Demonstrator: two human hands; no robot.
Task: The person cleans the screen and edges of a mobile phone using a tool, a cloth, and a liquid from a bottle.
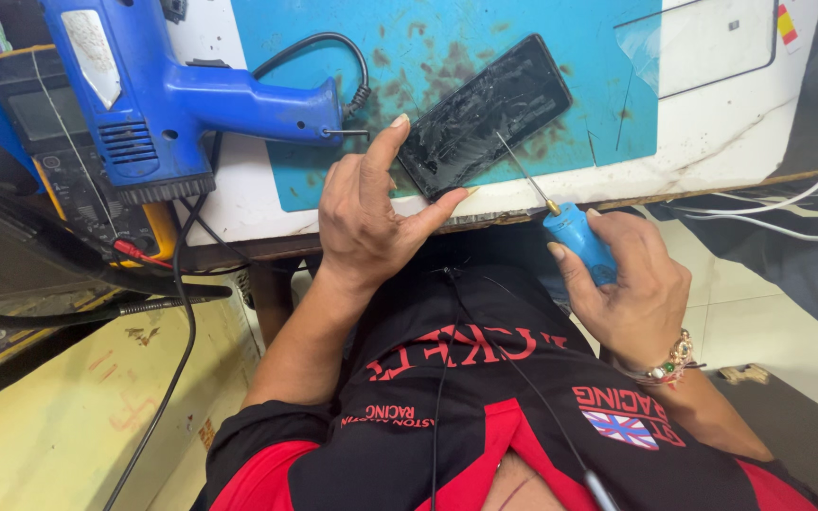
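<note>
**Scraping work on a dark phone panel, partly done**

Clearly, the person sat at the edge of a white surface (712,142) with both hands at a dark phone panel (485,114), which lay tilted on a teal mat (608,85) in the upper middle of the frame. The left hand (366,213), at centre, was partly open: its forefinger stretched up along the panel's left edge and its thumb touched the lower corner, steadying rather than gripping. The right hand (631,284), lower right, was closed round the blue handle of a thin-bladed tool (560,222), whose metal shaft reached up and left so that the tip rested on the panel's face.

Pale smears and streaks covered much of the panel, thickest toward its left and middle, and by that showing the residue was loosened but far from cleared; most of the cleaning seemed left to do. Brown stains dotted the mat around the panel.

At the upper left a blue heat gun (158,95) rested on the surface, its nozzle end out of view and its black cord looping toward the mat. Beneath it lay a yellow-edged meter (59,151) with probe leads (144,254) trailing down the left side. White cables (807,203) ran off at the right edge.
</note>
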